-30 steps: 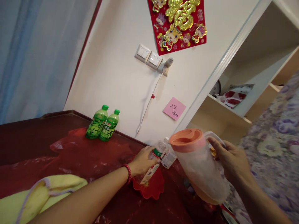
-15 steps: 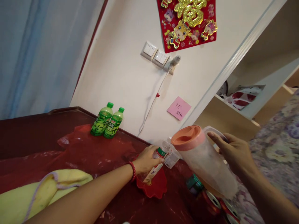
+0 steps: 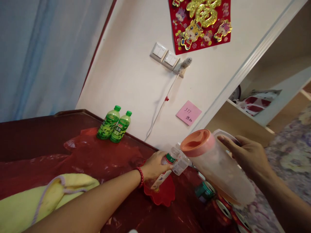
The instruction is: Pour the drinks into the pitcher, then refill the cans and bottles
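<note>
My left hand (image 3: 157,164) is wrapped round an uncapped clear plastic bottle (image 3: 161,180) with a green band near its neck. The bottle stands in a red scalloped dish (image 3: 162,195). On the right, my right hand (image 3: 247,153) grips the handle of a translucent pitcher (image 3: 223,173) with an orange lid (image 3: 196,142). The pitcher is held tilted, its lid end close to the bottle's open mouth but apart from it. No stream of liquid shows between the two. A small amount of brownish liquid appears along the pitcher's lower side.
Two green drink bottles (image 3: 120,127) stand by the wall. Behind the held bottle is a clear container (image 3: 181,164). Several opened cans (image 3: 220,210) sit below the pitcher. A yellow cloth (image 3: 80,183) lies at left. A cord (image 3: 160,108) hangs from the socket.
The whole view has shifted slightly. The pitcher seems slightly more level, still close to the bottle's mouth. Both hands keep their grips.
</note>
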A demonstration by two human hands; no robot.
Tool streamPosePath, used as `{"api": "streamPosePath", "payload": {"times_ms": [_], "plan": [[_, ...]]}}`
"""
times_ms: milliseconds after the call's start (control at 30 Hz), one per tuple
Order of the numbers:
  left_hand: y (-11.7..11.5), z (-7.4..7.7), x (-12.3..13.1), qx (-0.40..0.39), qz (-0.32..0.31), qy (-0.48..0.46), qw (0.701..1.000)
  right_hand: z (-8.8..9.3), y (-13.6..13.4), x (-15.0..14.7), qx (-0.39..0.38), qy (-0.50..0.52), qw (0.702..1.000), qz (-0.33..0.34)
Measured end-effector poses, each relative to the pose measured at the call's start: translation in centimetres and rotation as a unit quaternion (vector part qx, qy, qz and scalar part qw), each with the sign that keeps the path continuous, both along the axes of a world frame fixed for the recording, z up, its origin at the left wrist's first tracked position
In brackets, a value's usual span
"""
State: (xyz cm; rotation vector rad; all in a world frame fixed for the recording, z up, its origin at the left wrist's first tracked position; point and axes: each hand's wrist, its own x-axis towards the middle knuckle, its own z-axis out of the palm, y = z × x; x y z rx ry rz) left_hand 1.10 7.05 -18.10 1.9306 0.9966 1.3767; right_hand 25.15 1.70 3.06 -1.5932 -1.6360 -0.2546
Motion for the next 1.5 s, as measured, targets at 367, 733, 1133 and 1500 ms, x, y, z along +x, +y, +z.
{"api": "streamPosePath", "payload": {"times_ms": [367,733,1133,1500], "plan": [[-0.1,0.2,0.0,-0.007,0.007,0.008,1.0,0.5,0.0,-0.5,-0.002,-0.024,1.0,-0.002],[0.0,0.0,-0.1,-0.01,0.005,0.006,1.0,1.0,0.1,-1.2,-0.004,-0.042,0.999,-0.011],[0.0,0.1,-0.1,-0.011,0.005,0.01,1.0,1.4,0.1,-1.8,-0.002,-0.052,0.999,-0.01],[-0.3,0.3,-0.2,-0.014,0.002,0.009,1.0,1.6,0.3,-1.8,-0.004,-0.061,0.998,-0.005]]}}
